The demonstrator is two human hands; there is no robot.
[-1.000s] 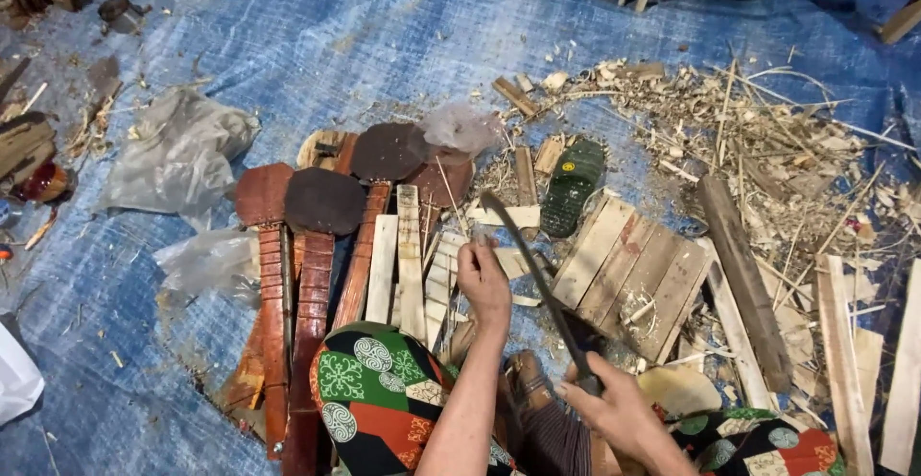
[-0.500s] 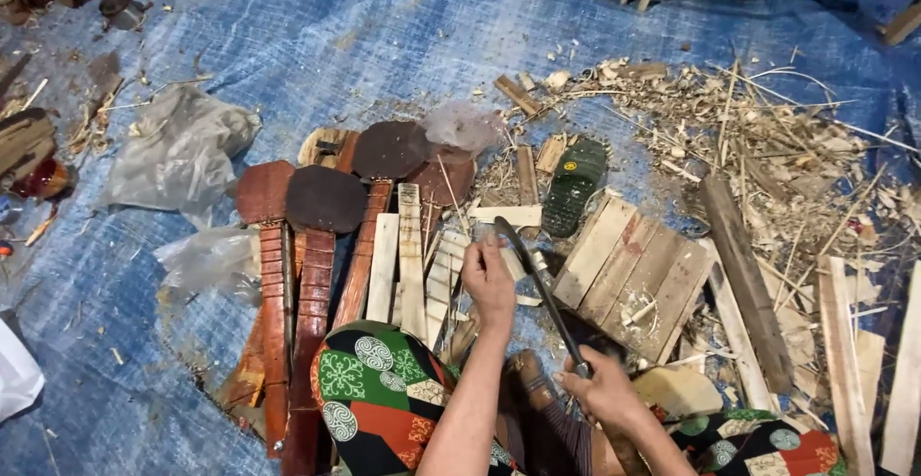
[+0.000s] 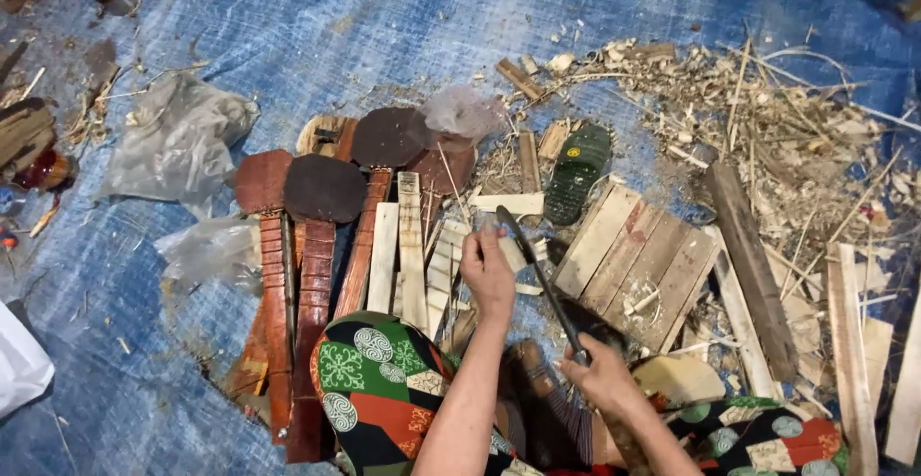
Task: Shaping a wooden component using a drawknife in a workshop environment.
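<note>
My right hand [image 3: 602, 378] grips the handle of a long dark blade [image 3: 537, 270], whose tip points up and to the left. My left hand [image 3: 487, 270] is raised just left of the blade, with its fingers pinched on a small pale piece of wood [image 3: 513, 253] near the blade's upper part. Below both hands lie my knees in patterned cloth [image 3: 379, 380]. Pale wooden slats [image 3: 411, 246] lie on the blue tarp [image 3: 384, 25] just beyond my left hand.
Dark red-brown carved wooden pieces with round heads [image 3: 321, 188] lie in a row at left. A slatted board [image 3: 638, 265], a green sandal [image 3: 576, 171] and a heap of wood shavings [image 3: 767, 121] are at right. Crumpled plastic [image 3: 177, 140] lies at far left.
The blade has swung more upright and closer to my left hand. My right hand has moved left and up a little. My left hand stays in nearly the same place.
</note>
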